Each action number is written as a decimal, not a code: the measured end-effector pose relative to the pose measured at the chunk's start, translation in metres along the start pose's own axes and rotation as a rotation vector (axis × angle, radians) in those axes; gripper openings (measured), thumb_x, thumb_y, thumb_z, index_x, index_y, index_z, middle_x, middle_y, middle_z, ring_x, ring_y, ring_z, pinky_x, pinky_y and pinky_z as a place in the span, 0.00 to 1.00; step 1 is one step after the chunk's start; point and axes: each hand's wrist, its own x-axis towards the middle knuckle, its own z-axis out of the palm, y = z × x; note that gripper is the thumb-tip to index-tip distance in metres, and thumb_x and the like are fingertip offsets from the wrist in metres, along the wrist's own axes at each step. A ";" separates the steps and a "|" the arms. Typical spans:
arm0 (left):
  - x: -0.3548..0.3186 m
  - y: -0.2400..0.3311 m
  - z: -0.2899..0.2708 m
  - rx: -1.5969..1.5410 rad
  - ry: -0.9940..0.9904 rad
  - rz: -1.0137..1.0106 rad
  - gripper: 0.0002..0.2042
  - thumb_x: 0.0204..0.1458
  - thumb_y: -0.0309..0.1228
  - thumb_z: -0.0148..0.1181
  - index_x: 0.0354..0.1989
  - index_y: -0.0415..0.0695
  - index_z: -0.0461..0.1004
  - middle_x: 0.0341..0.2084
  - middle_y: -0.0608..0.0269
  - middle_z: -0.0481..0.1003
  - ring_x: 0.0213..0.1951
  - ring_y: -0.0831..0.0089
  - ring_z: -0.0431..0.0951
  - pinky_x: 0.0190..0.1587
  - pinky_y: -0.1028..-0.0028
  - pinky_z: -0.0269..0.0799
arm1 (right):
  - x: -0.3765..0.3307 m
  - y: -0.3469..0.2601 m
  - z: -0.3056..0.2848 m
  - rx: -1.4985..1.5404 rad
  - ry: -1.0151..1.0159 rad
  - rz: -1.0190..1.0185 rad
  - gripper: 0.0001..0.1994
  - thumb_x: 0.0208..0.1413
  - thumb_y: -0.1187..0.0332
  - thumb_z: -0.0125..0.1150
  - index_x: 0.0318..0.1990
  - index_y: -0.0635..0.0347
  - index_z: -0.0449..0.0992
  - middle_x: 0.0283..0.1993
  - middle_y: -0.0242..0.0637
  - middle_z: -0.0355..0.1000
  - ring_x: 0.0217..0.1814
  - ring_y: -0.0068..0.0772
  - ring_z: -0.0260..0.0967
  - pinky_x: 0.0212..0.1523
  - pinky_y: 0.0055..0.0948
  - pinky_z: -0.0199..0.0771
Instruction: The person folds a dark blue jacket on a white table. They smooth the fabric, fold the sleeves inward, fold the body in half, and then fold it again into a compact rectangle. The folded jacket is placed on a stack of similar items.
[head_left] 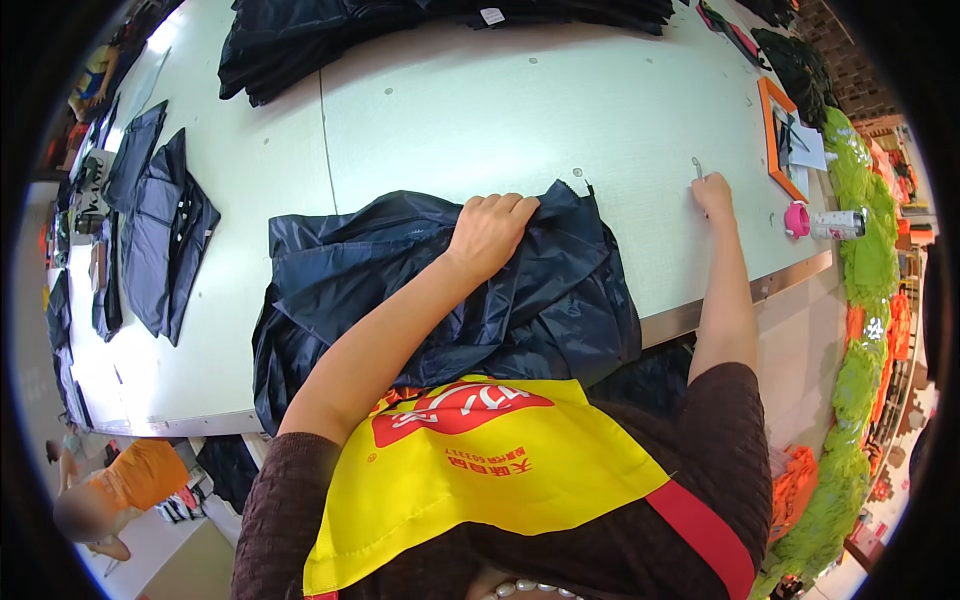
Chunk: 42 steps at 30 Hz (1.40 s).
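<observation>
A dark navy garment of thin, shiny fabric (400, 265) lies crumpled along the near edge of the table, part of it hanging toward my apron. My left hand (493, 235) rests on its upper middle, fingers curled together over the cloth. Off to the right, my right hand (712, 195) is closed above the bare tabletop, apart from the garment. A small greyish thing (697, 167) pokes out beyond its fingers, too small to name.
Folded dark garments (165, 230) lie on the left of the white table (440, 120); a dark stack (430, 40) sits at the far edge. At right are an orange tray (770, 130), a pink tape roll (796, 220) and a clear bottle (838, 224). Bright green material (850, 350) borders the right side.
</observation>
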 end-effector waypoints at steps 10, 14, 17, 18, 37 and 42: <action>-0.006 -0.004 0.010 0.040 0.158 0.057 0.08 0.45 0.27 0.52 0.35 0.47 0.70 0.22 0.66 0.72 0.27 0.68 0.75 0.30 0.68 0.68 | -0.160 -0.129 -0.034 0.700 -0.455 -0.466 0.15 0.61 0.59 0.46 0.38 0.61 0.73 0.25 0.30 0.67 0.27 0.18 0.62 0.26 0.21 0.60; -0.009 -0.005 0.011 0.073 0.149 0.059 0.08 0.46 0.28 0.52 0.36 0.47 0.70 0.22 0.66 0.72 0.27 0.68 0.75 0.30 0.68 0.68 | -0.172 -0.146 -0.027 0.287 -0.400 -0.629 0.18 0.58 0.55 0.49 0.36 0.63 0.75 0.26 0.35 0.71 0.30 0.26 0.66 0.32 0.26 0.65; -0.009 -0.004 0.009 0.080 0.146 0.061 0.08 0.46 0.29 0.52 0.35 0.46 0.69 0.22 0.66 0.72 0.27 0.69 0.75 0.30 0.69 0.68 | -0.168 -0.147 -0.020 0.219 -0.364 -0.630 0.19 0.54 0.53 0.55 0.34 0.63 0.76 0.27 0.38 0.72 0.31 0.28 0.68 0.33 0.28 0.67; -0.009 -0.005 0.010 0.080 0.149 0.065 0.08 0.46 0.29 0.52 0.36 0.47 0.69 0.22 0.66 0.72 0.27 0.69 0.75 0.29 0.69 0.68 | -0.167 -0.148 -0.017 0.229 -0.350 -0.627 0.19 0.53 0.53 0.56 0.34 0.63 0.77 0.27 0.38 0.73 0.30 0.28 0.68 0.33 0.28 0.67; -0.021 -0.007 -0.014 -0.158 0.165 0.071 0.20 0.44 0.28 0.61 0.48 0.41 0.69 0.40 0.52 0.73 0.44 0.58 0.74 0.47 0.65 0.69 | -0.169 -0.169 -0.009 0.734 -0.363 -0.264 0.18 0.53 0.51 0.57 0.30 0.60 0.75 0.21 0.25 0.62 0.22 0.17 0.55 0.21 0.22 0.54; -0.056 -0.045 -0.115 0.065 0.158 -0.306 0.21 0.43 0.35 0.64 0.47 0.41 0.72 0.40 0.54 0.75 0.44 0.57 0.74 0.46 0.63 0.69 | -0.194 -0.135 -0.009 0.701 -0.208 -0.330 0.16 0.53 0.55 0.61 0.31 0.62 0.73 0.22 0.24 0.62 0.23 0.14 0.53 0.21 0.19 0.52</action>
